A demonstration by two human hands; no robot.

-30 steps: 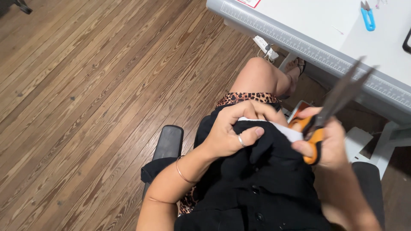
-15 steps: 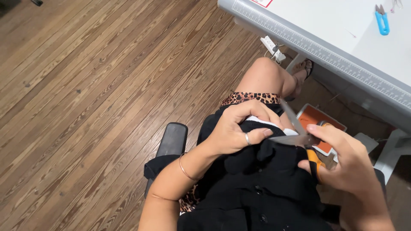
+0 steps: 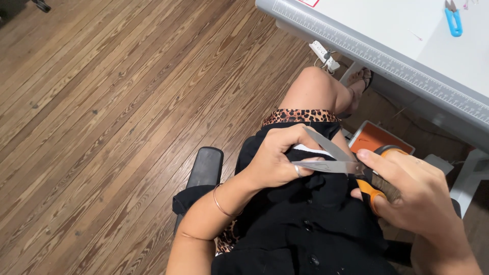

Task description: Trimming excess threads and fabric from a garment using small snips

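Head view: cutting appears to be the step in hand. The right hand [image 3: 417,191] has its grip clamped on the orange-handled scissors [image 3: 336,160], blades parted. The left hand [image 3: 277,158], at 9 o'clock of the blades, has its grip closed on bunched black fabric [image 3: 316,214] on the lap. Next, I judge, the blades must close clear of the fingers [image 3: 300,170].
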